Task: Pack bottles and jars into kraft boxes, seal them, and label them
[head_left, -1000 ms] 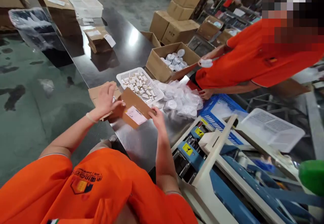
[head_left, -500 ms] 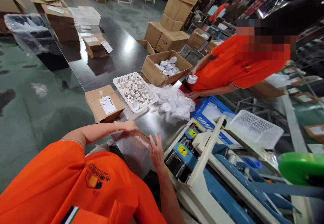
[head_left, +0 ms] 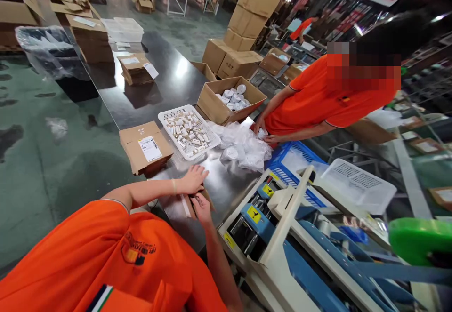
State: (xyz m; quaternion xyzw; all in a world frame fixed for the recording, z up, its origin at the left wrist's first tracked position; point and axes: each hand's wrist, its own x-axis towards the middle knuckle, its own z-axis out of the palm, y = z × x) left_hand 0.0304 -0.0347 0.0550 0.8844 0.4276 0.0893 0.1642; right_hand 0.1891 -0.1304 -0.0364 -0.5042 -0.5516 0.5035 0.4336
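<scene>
A small brown cardboard box [head_left: 187, 205] lies at the near edge of the metal table, partly hidden by both hands. Across its far end rests my left hand [head_left: 194, 179], fingers stretched out and apart. My right hand [head_left: 202, 208] is closed at the top of the box, its bent fingers on a cardboard flap beside a dark gap. Just beyond is a white basket [head_left: 165, 116] of small white-and-gold bottles [head_left: 187, 131]. To its left stands a stack of flattened cartons [head_left: 144, 133] bearing a white label [head_left: 150, 148].
A carton-sealing machine [head_left: 282, 218] stands close on my right. Past the plastic bags [head_left: 243, 145] on the table, a co-worker [head_left: 310, 100] handles a white round item. An open carton [head_left: 215, 102] holds white round containers. A blue crate [head_left: 282, 161] sits behind the machine.
My right hand has gone from raised with spread fingers to bent over the box top. My left hand has opened out flat across it. The co-worker's hands have come together over the bags.
</scene>
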